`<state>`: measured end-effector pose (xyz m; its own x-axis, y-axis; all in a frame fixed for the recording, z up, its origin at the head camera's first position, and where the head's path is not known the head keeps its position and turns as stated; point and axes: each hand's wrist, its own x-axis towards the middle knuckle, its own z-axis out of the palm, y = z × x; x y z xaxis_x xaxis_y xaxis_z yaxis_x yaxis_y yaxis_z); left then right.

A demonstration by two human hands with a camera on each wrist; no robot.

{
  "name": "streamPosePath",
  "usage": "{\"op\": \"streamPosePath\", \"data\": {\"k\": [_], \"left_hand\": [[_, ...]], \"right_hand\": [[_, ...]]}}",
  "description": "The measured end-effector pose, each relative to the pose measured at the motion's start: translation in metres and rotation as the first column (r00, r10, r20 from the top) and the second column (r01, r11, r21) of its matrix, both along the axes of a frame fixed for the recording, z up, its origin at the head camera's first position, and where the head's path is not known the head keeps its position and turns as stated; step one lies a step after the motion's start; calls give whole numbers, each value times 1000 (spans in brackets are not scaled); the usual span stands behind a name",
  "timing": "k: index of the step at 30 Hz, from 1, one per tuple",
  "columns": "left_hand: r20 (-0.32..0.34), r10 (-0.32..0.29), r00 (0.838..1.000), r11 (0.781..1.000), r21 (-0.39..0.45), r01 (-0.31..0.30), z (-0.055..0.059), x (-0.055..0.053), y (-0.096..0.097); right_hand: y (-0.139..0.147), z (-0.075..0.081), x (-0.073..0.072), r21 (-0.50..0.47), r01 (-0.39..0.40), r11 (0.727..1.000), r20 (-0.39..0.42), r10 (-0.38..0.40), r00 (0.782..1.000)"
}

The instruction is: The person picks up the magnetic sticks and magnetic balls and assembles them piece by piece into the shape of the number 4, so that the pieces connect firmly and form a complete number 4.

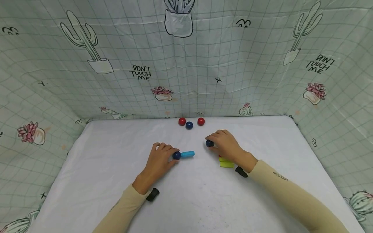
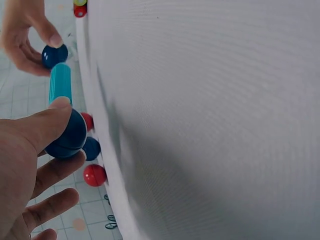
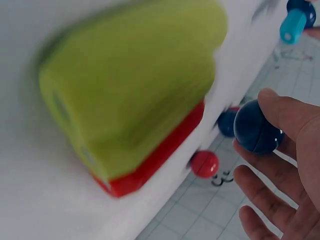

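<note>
Glossy navy ball (image 1: 176, 155), turquoise rod (image 1: 187, 154) projecting, pinched over the white bench (image 1: 189, 200) by the left hand (image 1: 159, 161), other fingers loosely spread; left wrist view shows the rod's ribbing, lost in head view. Seamed navy ball (image 3: 255, 127), likewise pinched by the right hand (image 1: 226, 144), near lime-green pieces (image 1: 226, 164).

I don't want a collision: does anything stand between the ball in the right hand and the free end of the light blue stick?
Nothing visible does. In the head view only bare white table shows between that dark blue ball and the light blue stick. The loose balls lie farther back; the green blocks sit nearer the person.
</note>
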<state>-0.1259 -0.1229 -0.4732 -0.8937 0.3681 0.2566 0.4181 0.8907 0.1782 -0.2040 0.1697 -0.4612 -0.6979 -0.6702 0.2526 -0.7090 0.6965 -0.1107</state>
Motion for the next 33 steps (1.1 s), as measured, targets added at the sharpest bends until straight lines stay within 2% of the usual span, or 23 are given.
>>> {"op": "streamPosePath", "data": {"k": [5,11,20,33], "left_hand": [[-12,-6,1000,1000,12,6,-1,1,0],[-12,-8,1000,1000,13,8,0,3,1],[0,-13,1000,1000,4,13,0,6,3],[12,-23,1000,1000,9,23,-1,6,5]], "right_hand": [[-5,-4,16,-25,-32,999,18,33,999],[-11,-9,26,-28,-57,998,28,57,998],[-19,-8,33,-55,-71,996,43,74,996],[-27,-9,36,-60,-76,995,56,79,995]]}}
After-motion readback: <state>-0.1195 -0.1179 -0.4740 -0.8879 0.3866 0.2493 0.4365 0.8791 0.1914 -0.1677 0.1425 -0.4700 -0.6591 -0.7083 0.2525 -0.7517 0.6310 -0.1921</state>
